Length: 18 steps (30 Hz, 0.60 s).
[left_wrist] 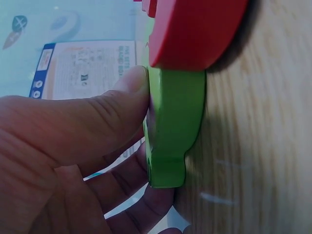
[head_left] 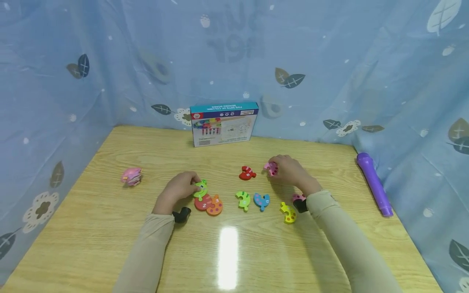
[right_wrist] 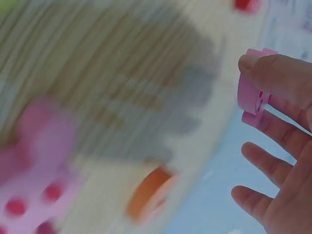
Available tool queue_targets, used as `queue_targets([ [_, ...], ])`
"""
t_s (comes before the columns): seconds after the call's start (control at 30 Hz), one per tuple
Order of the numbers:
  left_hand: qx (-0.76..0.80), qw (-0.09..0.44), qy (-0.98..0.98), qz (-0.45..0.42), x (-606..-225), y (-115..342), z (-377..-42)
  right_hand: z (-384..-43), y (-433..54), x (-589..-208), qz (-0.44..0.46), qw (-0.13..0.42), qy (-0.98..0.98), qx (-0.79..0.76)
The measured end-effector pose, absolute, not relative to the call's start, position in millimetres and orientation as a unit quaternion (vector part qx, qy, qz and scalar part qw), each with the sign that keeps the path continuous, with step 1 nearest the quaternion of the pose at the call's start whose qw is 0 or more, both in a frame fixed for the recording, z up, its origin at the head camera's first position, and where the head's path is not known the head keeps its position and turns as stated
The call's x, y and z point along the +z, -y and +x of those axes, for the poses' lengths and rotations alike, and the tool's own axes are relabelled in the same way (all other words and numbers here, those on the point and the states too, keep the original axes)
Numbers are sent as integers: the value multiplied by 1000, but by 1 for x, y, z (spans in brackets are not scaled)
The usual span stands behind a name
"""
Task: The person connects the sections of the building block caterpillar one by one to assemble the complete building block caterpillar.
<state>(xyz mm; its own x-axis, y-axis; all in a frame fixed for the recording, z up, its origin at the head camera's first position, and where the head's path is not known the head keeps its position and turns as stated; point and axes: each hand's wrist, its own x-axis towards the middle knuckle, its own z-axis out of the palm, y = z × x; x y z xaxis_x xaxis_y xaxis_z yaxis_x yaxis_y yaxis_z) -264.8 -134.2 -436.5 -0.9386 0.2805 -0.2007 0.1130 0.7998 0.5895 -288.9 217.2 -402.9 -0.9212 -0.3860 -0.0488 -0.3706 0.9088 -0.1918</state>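
My left hand [head_left: 178, 188] pinches a green caterpillar-head puzzle piece [head_left: 201, 189] with a face on it. In the left wrist view, the thumb lies on this piece's face, with fingers at its edge. Against the head sits a red piece [head_left: 200, 203] marked 2, joined to an orange piece [head_left: 216, 208] marked 3. Further right, my right hand [head_left: 289, 169] holds a pink spotted puzzle piece [right_wrist: 249, 92] between thumb and index finger, above the table; its other fingers are spread. Nearby lie a red piece [head_left: 247, 173], a green piece [head_left: 243, 201], and a blue piece [head_left: 261, 201].
A yellow piece [head_left: 288, 213] and another pink piece [head_left: 298, 197] lie by the right wrist. The right wrist view has an orange piece [right_wrist: 150, 195]. A box [head_left: 224, 125] stands at the back, a purple microphone-shaped object [head_left: 374, 183] right, a pink toy [head_left: 132, 176] left.
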Motion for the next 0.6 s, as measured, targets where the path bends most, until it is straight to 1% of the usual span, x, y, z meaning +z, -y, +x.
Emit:
queue_targets([
  [0.13,298,146,-938,99,-436,133,-266,-281,-185,-390,-250,27,-962,-104],
  [0.23,299,150,-937,97,-435,133,-265,-274,-158,-388,-305,23,-946,-107],
  [0.4,301,152,-937,92,-437,135,-264,-264,-118,-394,-372,43,-922,-102],
  [0.6,301,152,-938,86,-437,133,-265,-257,-88,-401,-397,63,-913,-77],
])
